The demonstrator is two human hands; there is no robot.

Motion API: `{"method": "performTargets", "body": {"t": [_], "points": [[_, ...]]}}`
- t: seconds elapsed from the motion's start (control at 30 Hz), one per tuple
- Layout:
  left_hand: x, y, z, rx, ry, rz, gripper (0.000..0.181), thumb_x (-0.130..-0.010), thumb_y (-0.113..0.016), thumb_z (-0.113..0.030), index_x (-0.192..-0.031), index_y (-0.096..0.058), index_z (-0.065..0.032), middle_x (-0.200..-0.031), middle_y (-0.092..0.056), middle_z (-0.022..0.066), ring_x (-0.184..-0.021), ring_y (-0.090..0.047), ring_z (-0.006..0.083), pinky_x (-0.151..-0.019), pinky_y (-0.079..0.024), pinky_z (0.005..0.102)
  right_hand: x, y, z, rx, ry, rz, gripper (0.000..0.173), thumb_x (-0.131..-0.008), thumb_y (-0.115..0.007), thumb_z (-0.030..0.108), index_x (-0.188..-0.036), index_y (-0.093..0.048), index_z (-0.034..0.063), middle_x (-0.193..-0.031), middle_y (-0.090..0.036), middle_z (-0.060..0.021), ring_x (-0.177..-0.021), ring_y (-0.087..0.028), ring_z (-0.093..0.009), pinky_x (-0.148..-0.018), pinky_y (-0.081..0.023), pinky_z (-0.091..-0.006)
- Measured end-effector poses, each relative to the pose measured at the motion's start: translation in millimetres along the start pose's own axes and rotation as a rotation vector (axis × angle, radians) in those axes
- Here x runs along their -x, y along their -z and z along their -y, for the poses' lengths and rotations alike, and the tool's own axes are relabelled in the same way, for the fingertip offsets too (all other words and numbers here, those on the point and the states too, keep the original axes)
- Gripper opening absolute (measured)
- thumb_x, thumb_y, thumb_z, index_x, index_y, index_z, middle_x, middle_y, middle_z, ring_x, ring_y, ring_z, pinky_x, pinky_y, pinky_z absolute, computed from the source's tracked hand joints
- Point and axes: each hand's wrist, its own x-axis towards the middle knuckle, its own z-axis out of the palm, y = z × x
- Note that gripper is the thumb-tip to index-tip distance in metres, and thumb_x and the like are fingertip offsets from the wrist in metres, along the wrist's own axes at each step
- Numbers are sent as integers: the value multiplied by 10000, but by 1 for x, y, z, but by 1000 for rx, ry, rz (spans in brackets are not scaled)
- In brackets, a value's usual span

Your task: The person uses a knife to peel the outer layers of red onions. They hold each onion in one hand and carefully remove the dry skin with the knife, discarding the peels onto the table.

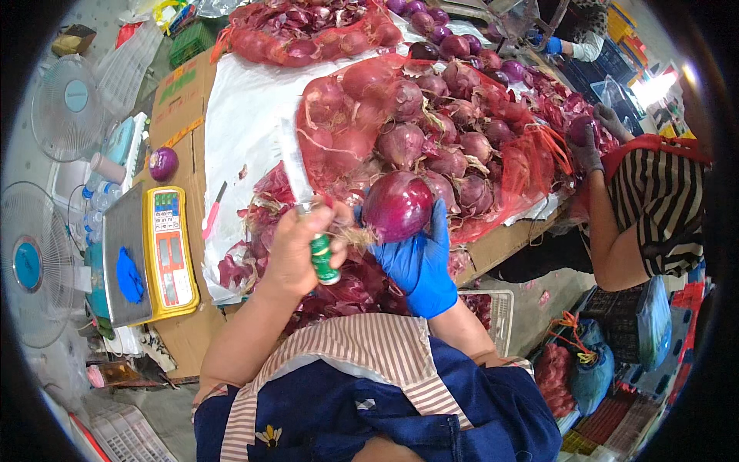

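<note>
My bare left hand (306, 248) grips a knife by its green handle (324, 260). The wide metal blade (294, 164) points up and away from me, slightly blurred. In my right hand (418, 268), which wears a blue glove, rests a large peeled red onion (398, 207). Dry roots (357, 235) at the onion's lower left lie against my left fingers. Just beyond, a red mesh sack (340, 115) lies open, with many unpeeled red onions (401, 144) spilling from it. Loose onion skins (352, 291) are heaped below my hands.
A yellow scale (173, 254) with a blue glove (129, 276) stands at left, near a pink-handled knife (213, 215) and peeled onion (163, 164). A gloved co-worker (641, 213) holds an onion at right. White crate (502, 317) below the table edge; fans (34, 265) far left.
</note>
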Motion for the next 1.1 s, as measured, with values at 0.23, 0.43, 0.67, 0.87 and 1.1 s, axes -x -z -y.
{"method": "performTargets", "body": {"t": [0.23, 0.43, 0.67, 0.87, 1.1], "points": [[20, 33, -10, -1174, -286, -244, 125, -844, -612, -115, -788, -548, -24, -654, -570, 13, -503, -463, 95, -467, -380, 240, 16, -10, 3, 485, 295, 1, 740, -737, -691, 188, -1361, -319, 47, -1383, -376, -175, -1293, -344, -346, -1077, -283, -529], [32, 34, 2, -1575, -679, -93, 212, -684, -665, -12, -885, -600, -33, -648, -544, 104, -556, -561, 235, -502, -432, 334, 18, -1, 9, 105, 137, 10, 577, -831, -585, 111, -1348, -335, 51, -1311, -456, -156, -1230, -434, -320, -1054, -329, -523], [38, 29, -10, -1883, -786, 129, 355, -559, -689, -15, -903, -608, -44, -610, -487, 85, -557, -539, 253, -485, -427, 357, 20, -3, 7, 282, 196, -47, 568, -792, -656, 170, -1292, -417, 47, -1290, -494, -149, -1202, -470, -310, -1041, -362, -491], [39, 23, -14, -1957, -787, 129, 391, -557, -687, -17, -937, -597, -34, -623, -477, 80, -561, -531, 249, -482, -428, 359, 24, -6, 7, 270, 183, -52, 511, -808, -635, 162, -1268, -445, 49, -1256, -529, -128, -1174, -499, -293, -1027, -383, -481], [41, 25, -16, -1944, -770, 119, 438, -529, -694, -15, -954, -593, -36, -635, -488, 73, -571, -537, 243, -484, -433, 356, 24, -8, 4, 241, 167, -41, 472, -826, -611, 158, -1257, -455, 49, -1248, -536, -126, -1157, -516, -275, -1017, -393, -480]]}}
